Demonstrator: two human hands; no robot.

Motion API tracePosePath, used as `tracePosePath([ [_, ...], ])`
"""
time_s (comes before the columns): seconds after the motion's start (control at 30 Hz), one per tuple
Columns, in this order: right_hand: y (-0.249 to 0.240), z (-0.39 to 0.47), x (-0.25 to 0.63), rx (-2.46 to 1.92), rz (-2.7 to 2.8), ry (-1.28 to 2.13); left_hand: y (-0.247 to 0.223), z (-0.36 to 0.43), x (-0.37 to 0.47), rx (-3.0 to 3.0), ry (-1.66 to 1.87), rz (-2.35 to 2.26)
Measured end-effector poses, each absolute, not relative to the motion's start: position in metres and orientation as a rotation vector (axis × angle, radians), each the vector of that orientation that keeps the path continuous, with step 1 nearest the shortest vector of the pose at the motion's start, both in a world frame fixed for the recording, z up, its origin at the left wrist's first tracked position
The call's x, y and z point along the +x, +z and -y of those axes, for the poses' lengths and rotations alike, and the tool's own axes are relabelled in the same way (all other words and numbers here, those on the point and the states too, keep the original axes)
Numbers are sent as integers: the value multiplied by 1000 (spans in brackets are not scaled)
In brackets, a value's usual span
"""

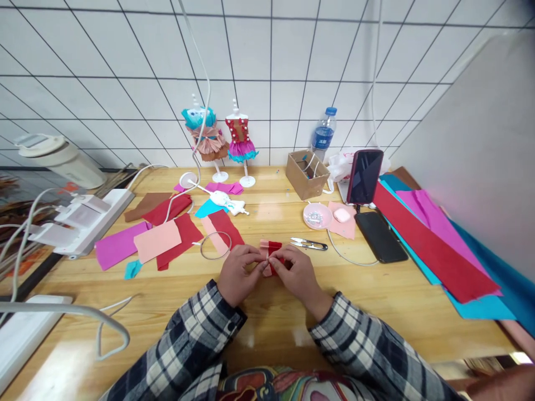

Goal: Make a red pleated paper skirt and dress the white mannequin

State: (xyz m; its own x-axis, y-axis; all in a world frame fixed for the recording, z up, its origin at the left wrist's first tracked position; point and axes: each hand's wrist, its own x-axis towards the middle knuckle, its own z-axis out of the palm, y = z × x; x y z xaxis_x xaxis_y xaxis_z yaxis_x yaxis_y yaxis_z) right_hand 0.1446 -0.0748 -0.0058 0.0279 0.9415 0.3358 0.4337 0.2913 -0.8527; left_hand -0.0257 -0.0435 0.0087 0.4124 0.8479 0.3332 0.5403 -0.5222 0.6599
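My left hand (237,273) and my right hand (297,274) meet at the middle of the wooden table (267,323), both pinching a small folded piece of red and pink paper (271,248). The paper sticks up between the fingertips. Small metal snips (310,243) lie just beyond my right hand. A wire loop (215,245) lies beyond my left hand, on red and pink paper scraps (167,238).
Two small mannequins in paper dresses (223,139) stand at the back. A cardboard box (307,174), a water bottle (323,133), a pink dish (317,215), two phones (365,176) and long paper sheets (434,245) fill the right. A power strip (83,220) sits left.
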Motion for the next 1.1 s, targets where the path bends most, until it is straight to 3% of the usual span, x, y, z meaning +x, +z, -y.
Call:
tracePosePath([
  [0.73,-6,85,145,-1301,1764,425,4,49,-25,2040,921,-1269],
  [1.1,-1,80,142,-1376,1590,663,6,51,-25,2120,977,-1197],
])
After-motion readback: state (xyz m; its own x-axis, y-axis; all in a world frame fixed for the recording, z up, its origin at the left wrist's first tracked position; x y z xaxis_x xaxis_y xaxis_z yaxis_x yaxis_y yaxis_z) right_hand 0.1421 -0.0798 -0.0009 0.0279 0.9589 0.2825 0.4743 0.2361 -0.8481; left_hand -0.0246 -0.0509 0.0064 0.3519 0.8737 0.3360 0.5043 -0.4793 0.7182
